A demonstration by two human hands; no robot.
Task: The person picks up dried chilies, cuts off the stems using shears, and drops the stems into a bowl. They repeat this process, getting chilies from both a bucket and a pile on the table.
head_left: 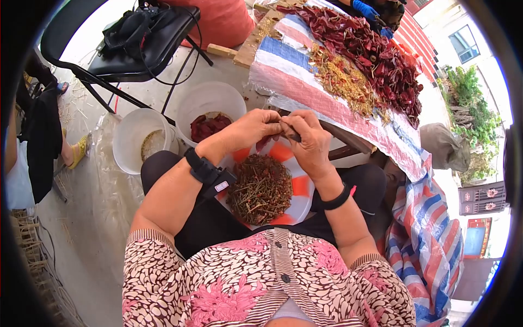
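Observation:
My left hand [249,131] and my right hand [309,139] meet above my lap with their fingers pinched together. Between them they grip a dried red chili pepper [265,143], mostly hidden behind the fingers, its dark red skin showing just below. Under my hands, a white and orange basin [301,186] rests in my lap. Inside it lies a heap of dry brown stems [260,191] with small reddish bits among them.
Ahead on the right, a table covered by a striped plastic sheet [283,57] bears dried chilies [381,65] and yellow seeds [343,76]. A white bucket [212,98] containing chili skins stands beside another bucket [128,136]. Behind is a black chair [128,68]. A co-worker's blue-gloved hand [366,10] shows beyond.

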